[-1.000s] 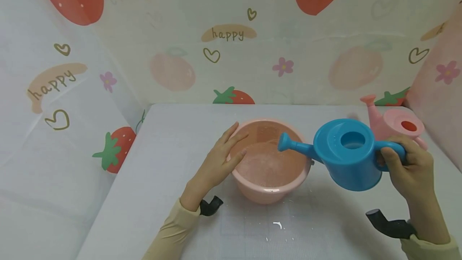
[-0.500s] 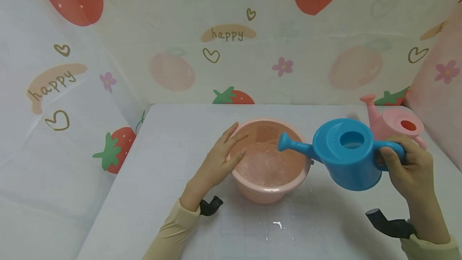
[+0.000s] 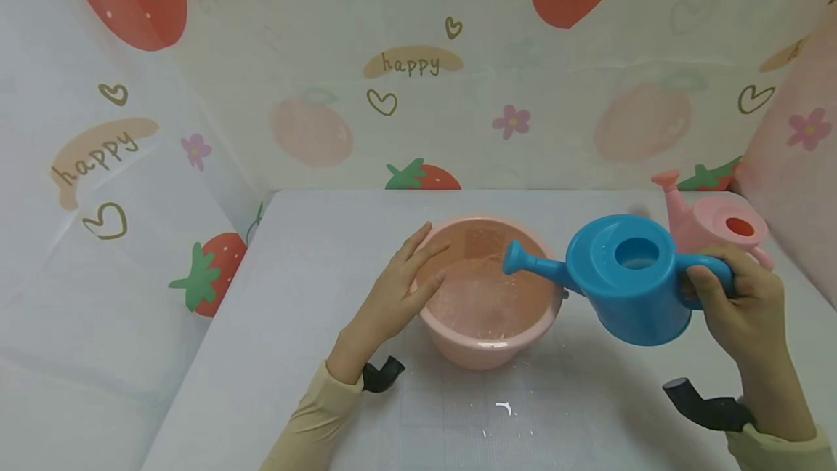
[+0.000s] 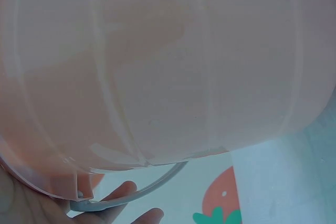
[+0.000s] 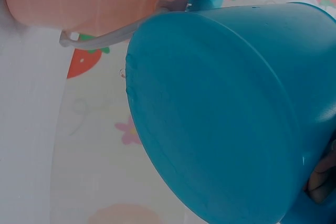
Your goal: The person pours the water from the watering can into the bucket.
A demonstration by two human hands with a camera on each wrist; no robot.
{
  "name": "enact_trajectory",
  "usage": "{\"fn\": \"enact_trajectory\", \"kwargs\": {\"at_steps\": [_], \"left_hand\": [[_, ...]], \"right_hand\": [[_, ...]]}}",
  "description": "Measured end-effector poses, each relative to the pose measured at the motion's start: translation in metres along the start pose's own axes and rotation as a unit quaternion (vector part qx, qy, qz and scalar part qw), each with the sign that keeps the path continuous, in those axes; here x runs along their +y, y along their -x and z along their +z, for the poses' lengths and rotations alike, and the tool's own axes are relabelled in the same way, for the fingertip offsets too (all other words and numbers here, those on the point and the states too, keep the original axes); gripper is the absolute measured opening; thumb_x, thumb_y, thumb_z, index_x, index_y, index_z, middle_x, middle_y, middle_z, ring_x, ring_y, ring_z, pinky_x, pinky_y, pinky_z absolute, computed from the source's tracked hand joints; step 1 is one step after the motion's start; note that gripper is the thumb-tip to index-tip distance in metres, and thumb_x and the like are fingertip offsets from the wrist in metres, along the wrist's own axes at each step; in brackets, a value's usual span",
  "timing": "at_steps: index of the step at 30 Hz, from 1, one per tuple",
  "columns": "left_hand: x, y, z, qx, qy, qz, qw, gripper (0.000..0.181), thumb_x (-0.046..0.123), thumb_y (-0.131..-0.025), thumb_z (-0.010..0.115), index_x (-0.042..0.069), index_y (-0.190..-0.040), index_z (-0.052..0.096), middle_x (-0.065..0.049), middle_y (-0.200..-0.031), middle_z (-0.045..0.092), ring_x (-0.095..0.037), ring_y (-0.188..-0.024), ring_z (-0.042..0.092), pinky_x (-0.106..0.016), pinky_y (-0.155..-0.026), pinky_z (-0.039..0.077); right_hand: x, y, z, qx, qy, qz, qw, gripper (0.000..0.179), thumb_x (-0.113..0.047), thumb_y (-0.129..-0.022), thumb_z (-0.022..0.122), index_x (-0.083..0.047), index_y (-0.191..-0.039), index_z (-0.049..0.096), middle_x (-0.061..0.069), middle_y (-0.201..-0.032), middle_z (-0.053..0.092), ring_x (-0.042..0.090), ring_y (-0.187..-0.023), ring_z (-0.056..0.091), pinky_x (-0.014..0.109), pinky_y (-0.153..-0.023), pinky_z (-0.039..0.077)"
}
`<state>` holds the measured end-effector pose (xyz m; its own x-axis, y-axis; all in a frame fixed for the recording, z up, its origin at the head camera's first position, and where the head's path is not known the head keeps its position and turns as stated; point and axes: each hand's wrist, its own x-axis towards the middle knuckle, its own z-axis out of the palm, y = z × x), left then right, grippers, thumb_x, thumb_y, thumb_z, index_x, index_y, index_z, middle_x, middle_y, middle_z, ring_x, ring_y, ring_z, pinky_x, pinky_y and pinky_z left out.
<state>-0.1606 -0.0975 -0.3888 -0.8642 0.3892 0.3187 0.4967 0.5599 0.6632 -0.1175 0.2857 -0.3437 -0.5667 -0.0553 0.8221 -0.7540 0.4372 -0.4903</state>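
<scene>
My right hand [image 3: 745, 304] grips the handle of a blue watering can [image 3: 628, 282], held up off the table. Its spout reaches over the right rim of a pink bucket [image 3: 480, 355]. Water appears to lie inside the bucket. My left hand [image 3: 392, 289] rests on the bucket's left rim with its fingers extended, some of them over the opening. In the left wrist view, the bucket's ribbed wall [image 4: 157, 77] fills most of the frame, and a grey bail handle [image 4: 142, 195] runs by the fingers. The can's underside [image 5: 205, 114] dominates the right wrist view, with a drop beside its edge.
A pink watering can [image 3: 713, 227] stands behind the blue one at the back right of the white table [image 3: 314, 238]. Small water splashes [image 3: 503, 408] lie on the table before the bucket. A printed strawberry cloth [image 3: 556, 93] forms the back wall.
Both hands, the bucket and the blue watering can look almost unmoved. Only a very slight shift of the whole head view shows.
</scene>
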Motion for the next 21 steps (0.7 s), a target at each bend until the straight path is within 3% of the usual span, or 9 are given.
{"fn": "enact_trajectory", "kwargs": {"at_steps": [21], "left_hand": [[-0.0006,0.0001,0.0004,0.001,0.001,-0.002,1.0,0.042,0.034,-0.095,0.049,0.024,-0.136,0.046,0.008,-0.154,0.016,-0.023,-0.138,0.025,-0.057,-0.102,0.031]], "right_hand": [[0.0015,0.0004,-0.0004,-0.002,0.001,-0.002,1.0,0.032,-0.01,-0.089,0.061,0.02,-0.079,0.052,-0.004,-0.07,0.054,-0.001,-0.066,0.049,0.008,-0.075,0.046]]}}
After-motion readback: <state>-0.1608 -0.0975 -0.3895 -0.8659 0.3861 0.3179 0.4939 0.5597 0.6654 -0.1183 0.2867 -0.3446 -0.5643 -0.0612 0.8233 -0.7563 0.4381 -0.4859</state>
